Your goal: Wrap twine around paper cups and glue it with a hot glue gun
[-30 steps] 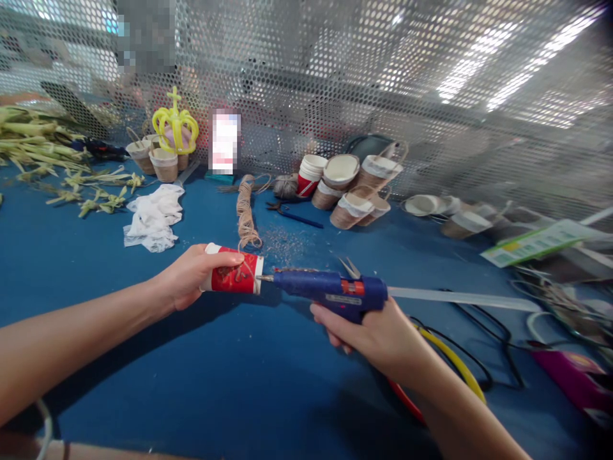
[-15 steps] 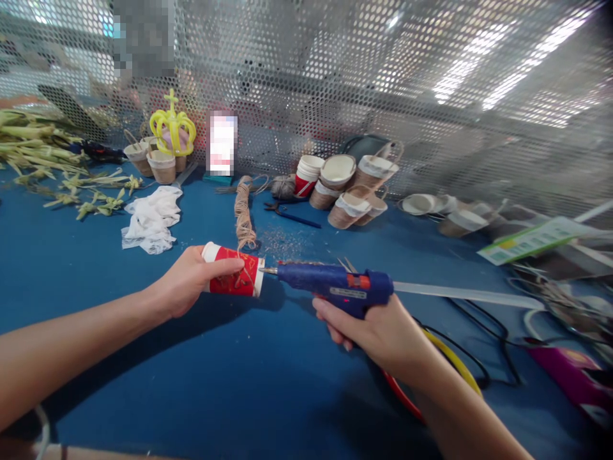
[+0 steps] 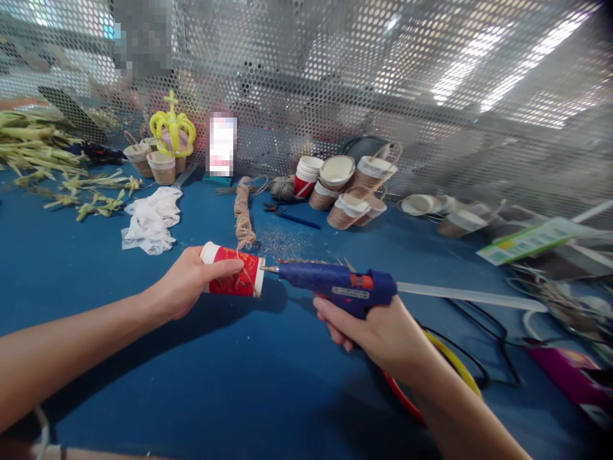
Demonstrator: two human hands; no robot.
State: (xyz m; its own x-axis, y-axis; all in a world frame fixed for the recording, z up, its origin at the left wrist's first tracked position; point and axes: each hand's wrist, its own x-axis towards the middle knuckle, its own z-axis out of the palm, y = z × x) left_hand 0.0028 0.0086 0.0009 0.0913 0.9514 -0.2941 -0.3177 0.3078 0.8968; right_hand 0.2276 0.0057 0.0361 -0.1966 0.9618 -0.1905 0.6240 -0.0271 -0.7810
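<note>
On its side above the blue table, a red and white paper cup [image 3: 249, 279] is held by my left hand [image 3: 191, 278], thumb along its upper face. A strand of twine crosses the cup near the thumb; behind it lies a twine bundle [image 3: 243, 214]. My right hand [image 3: 368, 329] wraps round the handle of a blue glue gun [image 3: 330, 281], which points left. The metal nozzle is at the cup's white end; whether it touches cannot be made out. A long translucent glue stick [image 3: 440, 292] sticks out of the gun's back.
Twine-covered cups [image 3: 347, 207] and blue-handled pliers [image 3: 294, 217] stand or lie behind. At left are white cloth [image 3: 153, 220], a yellow crown [image 3: 172, 131] and dried plant stalks [image 3: 38, 147]. Black cables [image 3: 479, 319] and a purple box [image 3: 569, 380] lie right. A perforated metal screen [image 3: 297, 83] closes the back.
The glue gun has shifted very slightly to the right. My left hand and the cup have hardly moved.
</note>
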